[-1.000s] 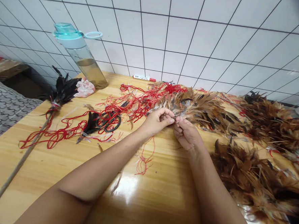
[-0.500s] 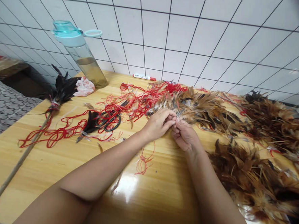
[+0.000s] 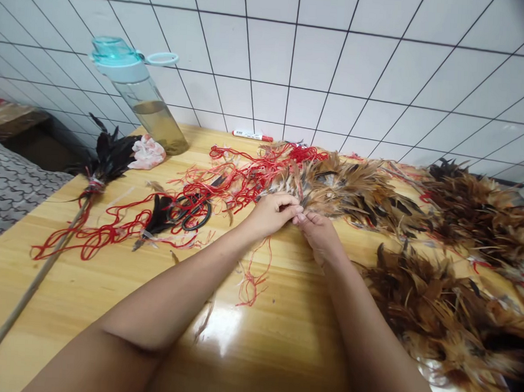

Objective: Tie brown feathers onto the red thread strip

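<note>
Head camera looked down on a glossy yellow wooden table (image 3: 83, 291) set against a white tiled wall (image 3: 341, 65). The person's left hand (image 3: 272, 214) and right hand (image 3: 317, 235) met fingertip to fingertip at mid-table, both pinched shut on the near end of a bundle of brown and tan feathers (image 3: 346, 189), which fanned out to the far right. A tangle of thin red string (image 3: 240, 180) sprawled just left of the hands, and a pair of black-handled scissors (image 3: 194, 211) lay in it. Farther left lay a tuft of black feathers bound to a thin stick (image 3: 109, 157), touching a crumpled pink cloth (image 3: 148, 152). A clear plastic bottle with a pale blue lid (image 3: 147, 103) stood just behind the cloth. A heap of darker brown feathers (image 3: 442, 301) covered the near right of the table.
</note>
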`<state>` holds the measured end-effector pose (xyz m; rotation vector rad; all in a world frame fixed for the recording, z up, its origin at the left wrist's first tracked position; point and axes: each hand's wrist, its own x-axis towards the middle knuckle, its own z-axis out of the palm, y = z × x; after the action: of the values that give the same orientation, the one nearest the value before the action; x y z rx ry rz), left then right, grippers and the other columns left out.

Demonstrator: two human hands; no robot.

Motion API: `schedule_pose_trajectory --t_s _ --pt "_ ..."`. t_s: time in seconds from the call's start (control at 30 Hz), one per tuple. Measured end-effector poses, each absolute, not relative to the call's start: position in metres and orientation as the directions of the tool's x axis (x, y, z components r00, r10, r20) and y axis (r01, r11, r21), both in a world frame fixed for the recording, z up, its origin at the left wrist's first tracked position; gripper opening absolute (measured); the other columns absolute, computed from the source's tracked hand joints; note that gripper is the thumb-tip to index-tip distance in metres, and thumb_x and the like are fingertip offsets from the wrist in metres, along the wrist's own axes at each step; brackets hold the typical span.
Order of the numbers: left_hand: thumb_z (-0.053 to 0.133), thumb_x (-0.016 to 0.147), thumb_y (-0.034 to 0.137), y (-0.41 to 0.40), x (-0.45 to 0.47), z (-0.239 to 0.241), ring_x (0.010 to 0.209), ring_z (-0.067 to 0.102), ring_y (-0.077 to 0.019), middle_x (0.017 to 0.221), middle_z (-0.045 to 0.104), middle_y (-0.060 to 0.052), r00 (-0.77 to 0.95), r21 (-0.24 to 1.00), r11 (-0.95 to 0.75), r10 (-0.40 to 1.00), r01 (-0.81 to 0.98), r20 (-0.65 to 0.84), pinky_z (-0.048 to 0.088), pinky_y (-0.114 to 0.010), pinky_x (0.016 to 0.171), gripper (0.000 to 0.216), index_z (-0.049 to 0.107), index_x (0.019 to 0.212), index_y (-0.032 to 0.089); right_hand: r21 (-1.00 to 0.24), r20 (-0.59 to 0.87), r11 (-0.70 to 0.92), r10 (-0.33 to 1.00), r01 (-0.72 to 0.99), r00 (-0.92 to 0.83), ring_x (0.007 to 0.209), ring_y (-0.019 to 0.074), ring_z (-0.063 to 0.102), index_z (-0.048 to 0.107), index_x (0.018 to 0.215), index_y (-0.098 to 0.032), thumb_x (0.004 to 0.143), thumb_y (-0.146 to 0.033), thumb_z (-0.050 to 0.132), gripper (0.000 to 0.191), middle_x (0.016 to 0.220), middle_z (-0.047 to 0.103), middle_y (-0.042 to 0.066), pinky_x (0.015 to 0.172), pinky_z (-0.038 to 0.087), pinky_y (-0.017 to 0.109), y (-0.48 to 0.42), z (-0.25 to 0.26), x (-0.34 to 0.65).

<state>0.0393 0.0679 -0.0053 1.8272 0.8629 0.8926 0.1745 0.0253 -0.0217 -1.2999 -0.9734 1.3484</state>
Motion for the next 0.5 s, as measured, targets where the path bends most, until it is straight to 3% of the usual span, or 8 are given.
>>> schedule_pose_trajectory --t_s 0.1,0.23,0.37,0.5 --pt "0.062 0.08 0.036 0.069 0.036 -0.004 0.066 0.057 -0.0124 0.065 0.062 -0.002 0.562 0.989 -0.147 0.82 0.027 0.107 0.042 -0.026 0.07 0.027 0.062 0.064 0.014 -0.975 -0.208 -0.207 0.978 -0.074 -0.002 0.058 0.0093 0.038 0.056 0.059 -0.017 0.059 -0.049 0.072 0.036 0.056 0.046 -0.004 0.057 0.028 0.025 0.023 -0.017 0.177" --pt "0.07 0.074 0.039 0.07 0.034 -0.006 0.062 0.057 -0.0109 0.062 0.061 -0.001 0.638 0.99 0.06 0.77 -0.127 0.035 0.043 -0.025 0.069 0.03 0.059 0.067 0.013 -0.972 -0.208 -0.22 0.969 -0.078 -0.131 0.054 0.0083 0.032 0.058 0.062 -0.016 0.059 -0.054 0.071 0.04 0.054 0.042 -0.005 0.054 0.022 0.026 0.019 -0.01 0.182" --pt "0.072 0.073 0.041 0.07 0.033 -0.009 0.058 0.052 -0.0083 0.059 0.057 0.002 0.655 0.983 0.105 0.756 -0.149 0.019 0.039 -0.023 0.064 0.034 0.054 0.068 0.013 -0.977 -0.202 -0.212 0.961 -0.034 -0.188 0.052 0.0079 0.028 0.064 0.069 -0.015 0.061 -0.057 0.071 0.044 0.055 0.042 -0.005 0.054 0.019 0.026 0.019 -0.009 0.185" --pt "0.066 0.078 0.044 0.069 0.034 -0.01 0.057 0.045 -0.007 0.059 0.051 0.004 0.596 0.993 0.027 0.802 -0.112 0.045 0.034 -0.022 0.061 0.034 0.05 0.07 0.014 -0.992 -0.125 -0.128 0.969 0.0 -0.211 0.054 0.0085 0.028 0.067 0.074 -0.015 0.069 -0.058 0.066 0.043 0.055 0.041 -0.005 0.055 0.02 0.027 0.02 -0.009 0.189"
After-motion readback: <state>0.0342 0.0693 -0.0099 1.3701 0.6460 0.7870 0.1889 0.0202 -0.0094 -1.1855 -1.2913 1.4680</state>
